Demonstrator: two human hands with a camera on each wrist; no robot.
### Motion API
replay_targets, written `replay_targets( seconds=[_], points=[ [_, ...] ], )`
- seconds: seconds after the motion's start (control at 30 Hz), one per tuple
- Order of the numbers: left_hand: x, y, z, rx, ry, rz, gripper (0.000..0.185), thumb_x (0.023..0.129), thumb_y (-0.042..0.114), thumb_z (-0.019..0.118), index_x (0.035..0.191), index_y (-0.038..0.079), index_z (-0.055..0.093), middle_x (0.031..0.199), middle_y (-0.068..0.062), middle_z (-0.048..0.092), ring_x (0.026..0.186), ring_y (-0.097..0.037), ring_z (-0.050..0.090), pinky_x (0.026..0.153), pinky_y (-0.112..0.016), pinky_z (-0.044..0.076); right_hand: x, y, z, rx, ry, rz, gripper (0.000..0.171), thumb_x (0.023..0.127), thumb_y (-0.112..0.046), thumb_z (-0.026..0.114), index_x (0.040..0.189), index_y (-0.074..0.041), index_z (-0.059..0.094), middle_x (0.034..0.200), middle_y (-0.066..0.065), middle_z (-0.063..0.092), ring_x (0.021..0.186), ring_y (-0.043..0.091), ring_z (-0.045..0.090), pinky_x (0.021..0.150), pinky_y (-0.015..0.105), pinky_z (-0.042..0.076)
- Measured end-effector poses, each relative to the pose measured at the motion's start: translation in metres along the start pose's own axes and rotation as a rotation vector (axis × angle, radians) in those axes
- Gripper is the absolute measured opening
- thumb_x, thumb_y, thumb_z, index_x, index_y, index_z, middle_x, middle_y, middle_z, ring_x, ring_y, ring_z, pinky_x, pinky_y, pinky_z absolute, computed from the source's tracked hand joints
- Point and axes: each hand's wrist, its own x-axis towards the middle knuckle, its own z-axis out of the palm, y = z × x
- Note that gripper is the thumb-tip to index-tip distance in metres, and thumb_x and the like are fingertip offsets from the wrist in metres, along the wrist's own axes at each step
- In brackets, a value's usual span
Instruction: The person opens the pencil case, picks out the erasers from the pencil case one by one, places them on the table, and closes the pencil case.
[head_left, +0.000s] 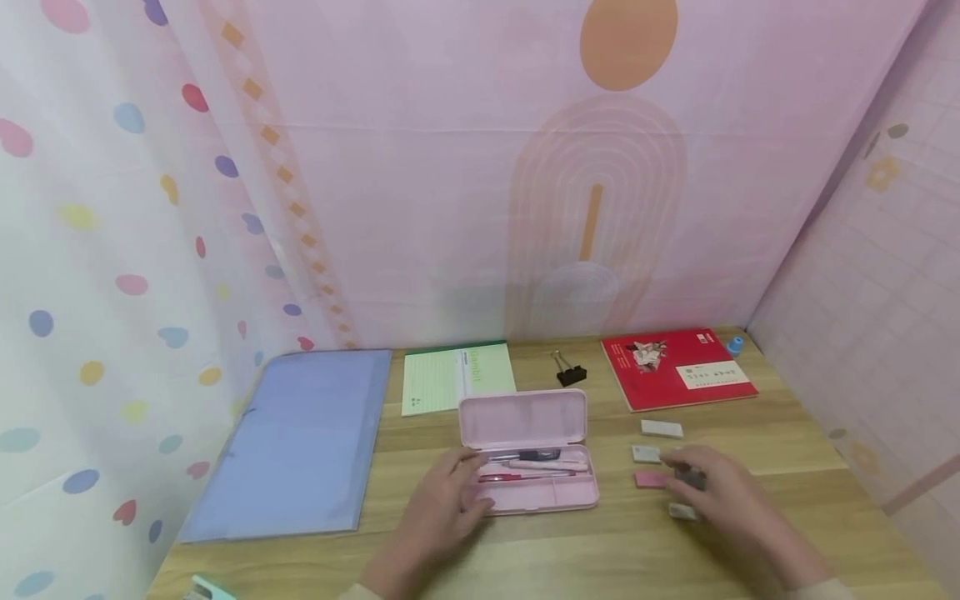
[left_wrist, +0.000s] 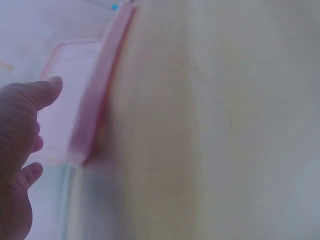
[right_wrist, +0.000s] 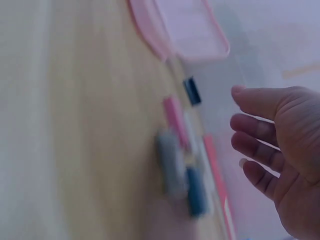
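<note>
An open pink pencil case lies at the middle of the wooden desk, its lid standing up behind it and several pens inside. My left hand rests against the case's left end with its fingers loose; the left wrist view shows its thumb beside the blurred case. My right hand hovers over a group of small erasers: a pink one, a dark one and white ones. In the right wrist view that hand is spread and holds nothing.
A blue folder lies at the left, a green notepad and a black binder clip behind the case. A red booklet and a small blue object sit at the back right. Curtained walls close in the desk.
</note>
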Motion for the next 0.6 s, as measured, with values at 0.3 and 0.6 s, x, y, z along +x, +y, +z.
replay_targets(
  seconds=[0.3,0.6],
  points=[
    [0.037,-0.021,-0.033,0.022,-0.05,-0.158,0.087,0.08,0.043,0.076,0.15,0.013,0.032,0.149,-0.011,0.035,0.129,-0.03,0.043,0.102,-0.047,0.044,0.062,-0.041,0.019,0.059,0.001,-0.117,0.073,0.084,-0.044,0.071,0.146,-0.02,0.041,0.146,0.006,0.043,0.135,0.032,0.036,0.103,0.059,0.037],
    [0.057,-0.033,-0.03,0.012,-0.181,-0.208,0.095,0.084,0.058,0.064,0.155,0.017,0.016,0.155,-0.009,0.028,0.141,-0.027,0.028,0.114,-0.046,0.026,0.098,-0.061,0.037,0.098,-0.108,-0.122,0.086,0.084,-0.046,0.071,0.153,-0.032,0.022,0.153,0.003,0.033,0.141,0.028,0.027,0.109,0.056,0.032]
  ],
)
